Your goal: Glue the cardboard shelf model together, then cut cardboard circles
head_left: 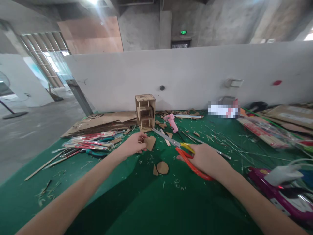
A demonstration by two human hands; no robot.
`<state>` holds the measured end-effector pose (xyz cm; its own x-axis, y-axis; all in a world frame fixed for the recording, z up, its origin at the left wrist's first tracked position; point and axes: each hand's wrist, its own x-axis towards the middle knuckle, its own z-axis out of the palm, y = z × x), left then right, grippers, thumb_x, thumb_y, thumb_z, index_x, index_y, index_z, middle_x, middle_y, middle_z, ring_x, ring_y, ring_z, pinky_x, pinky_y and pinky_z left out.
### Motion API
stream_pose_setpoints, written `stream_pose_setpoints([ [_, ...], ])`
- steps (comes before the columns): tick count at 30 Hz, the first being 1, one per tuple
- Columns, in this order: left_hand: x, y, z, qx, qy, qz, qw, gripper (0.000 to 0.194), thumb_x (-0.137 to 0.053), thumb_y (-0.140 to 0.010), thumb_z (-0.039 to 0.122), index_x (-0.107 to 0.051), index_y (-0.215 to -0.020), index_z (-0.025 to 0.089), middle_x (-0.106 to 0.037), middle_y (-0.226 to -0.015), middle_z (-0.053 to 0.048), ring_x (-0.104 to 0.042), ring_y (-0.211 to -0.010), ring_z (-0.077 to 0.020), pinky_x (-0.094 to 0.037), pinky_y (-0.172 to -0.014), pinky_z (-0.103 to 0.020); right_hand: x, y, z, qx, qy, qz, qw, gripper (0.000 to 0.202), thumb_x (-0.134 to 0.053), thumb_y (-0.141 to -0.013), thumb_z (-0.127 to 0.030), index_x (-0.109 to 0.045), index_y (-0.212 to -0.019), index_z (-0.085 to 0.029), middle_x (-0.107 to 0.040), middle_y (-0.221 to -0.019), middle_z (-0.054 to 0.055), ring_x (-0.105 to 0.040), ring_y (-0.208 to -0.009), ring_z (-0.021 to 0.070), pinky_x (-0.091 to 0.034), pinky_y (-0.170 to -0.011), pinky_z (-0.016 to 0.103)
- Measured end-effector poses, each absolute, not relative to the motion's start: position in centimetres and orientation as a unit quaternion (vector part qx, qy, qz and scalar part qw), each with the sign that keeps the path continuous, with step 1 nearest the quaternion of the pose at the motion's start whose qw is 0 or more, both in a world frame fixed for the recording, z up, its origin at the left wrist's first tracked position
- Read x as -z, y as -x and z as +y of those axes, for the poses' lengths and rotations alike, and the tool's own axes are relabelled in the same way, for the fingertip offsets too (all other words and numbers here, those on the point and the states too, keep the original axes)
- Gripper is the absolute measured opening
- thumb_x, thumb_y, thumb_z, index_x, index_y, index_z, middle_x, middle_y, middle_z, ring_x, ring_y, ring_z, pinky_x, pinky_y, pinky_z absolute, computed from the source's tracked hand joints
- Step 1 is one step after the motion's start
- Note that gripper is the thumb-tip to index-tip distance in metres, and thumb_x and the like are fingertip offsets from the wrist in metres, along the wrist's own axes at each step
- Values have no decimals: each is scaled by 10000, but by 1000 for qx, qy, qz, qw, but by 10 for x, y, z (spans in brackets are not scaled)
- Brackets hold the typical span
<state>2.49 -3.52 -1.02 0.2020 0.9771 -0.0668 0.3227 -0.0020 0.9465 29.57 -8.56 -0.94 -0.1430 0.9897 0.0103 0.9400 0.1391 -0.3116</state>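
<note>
Over green felt table [122, 209], left hand [133, 145] pinches small brown cardboard piece [151, 143]; right hand [207, 160] grips orange-handled scissors [182, 148], blades pointing ten o'clock, tips just above it.

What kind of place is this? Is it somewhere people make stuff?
Probably a craft workshop in a bare concrete building. The green table is littered with cardboard scraps, a small cardboard model stands at its back, and the right hand holds orange scissors beside a pink glue gun.

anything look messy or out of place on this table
Yes: cardboard offcuts and slivers litter the green mat between the left hand, holding a cardboard piece, and the right hand, holding scissors.
</note>
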Motion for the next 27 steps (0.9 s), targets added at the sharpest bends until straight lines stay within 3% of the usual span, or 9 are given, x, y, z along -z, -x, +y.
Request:
stream_pose_setpoints([
  [3, 4, -21, -34, -343, -619, 528, 469, 297, -722, -622, 181, -578, -882, 190, -628, -588, 6, -597, -494, -139, -402, -421, -195, 8, -302, -82, -68, 659, -749, -11, 577, -459, -823, -707, -647, -697, -176, -673, -691, 159, -662, -629, 307, -409, -528, 340],
  [5, 5, -19, -34, -342, -624, 521, 472, 293, -728, -640, 205, -576, -891, 195, -626, -581, 9, -585, -480, -131, -394, -418, -192, 9, -306, -80, -26, 664, -746, -43, 560, -464, -833, -676, -659, -706, -166, -685, -765, 188, -678, -692, 346, -430, -556, 368],
  [9, 16, -27, -38, -326, -653, 471, 495, 315, -726, -691, 263, -586, -965, 196, -678, -751, -42, -691, -674, -192, -499, -534, -244, 9, -324, -77, -14, 695, -718, -44, 436, -515, -826, -585, -658, -818, -173, -702, -858, 178, -679, -753, 360, -439, -584, 387],
  [12, 29, -41, -43, -294, -667, 455, 512, 374, -707, -722, 283, -590, -1066, 192, -690, -911, -101, -713, -791, -238, -536, -616, -300, 11, -343, -78, -66, 703, -708, -7, 402, -537, -808, -578, -621, -771, -186, -710, -877, 162, -675, -741, 316, -430, -581, 354],
  [16, 46, -55, -46, -305, -754, 466, 347, 311, -693, -741, 358, -670, -1015, 213, -679, -791, -73, -665, -696, -229, -462, -565, -284, 24, -362, -81, -82, 706, -703, 5, 303, -491, -857, -462, -598, -798, -185, -704, -862, 138, -676, -755, 274, -439, -625, 334],
  [20, 48, -54, -54, -297, -818, 457, 183, 380, -646, -789, 433, -667, -1110, 231, -655, -1009, -115, -627, -903, -280, -448, -668, -304, 25, -366, -87, -54, 711, -701, -28, 282, -522, -859, -420, -608, -848, -152, -696, -882, 159, -677, -775, 290, -430, -606, 336],
  [23, 37, -57, -71, -184, -864, 446, 141, 366, -514, -883, 445, -618, -1165, 236, -610, -1067, -101, -590, -969, -270, -460, -753, -334, 4, -352, -92, 28, 733, -678, -42, 336, -481, -893, -462, -615, -842, -158, -692, -877, 158, -671, -790, 328, -405, -555, 347],
  [27, 22, -71, -93, -45, -918, 391, 58, 229, -535, -875, 384, -629, -976, 201, -613, -1007, -75, -564, -969, -262, -466, -812, -376, -17, -306, -83, 5, 651, -759, 3, 339, -403, -942, -462, -616, -981, -202, -700, -923, 106, -674, -808, 278, -437, -583, 322],
])
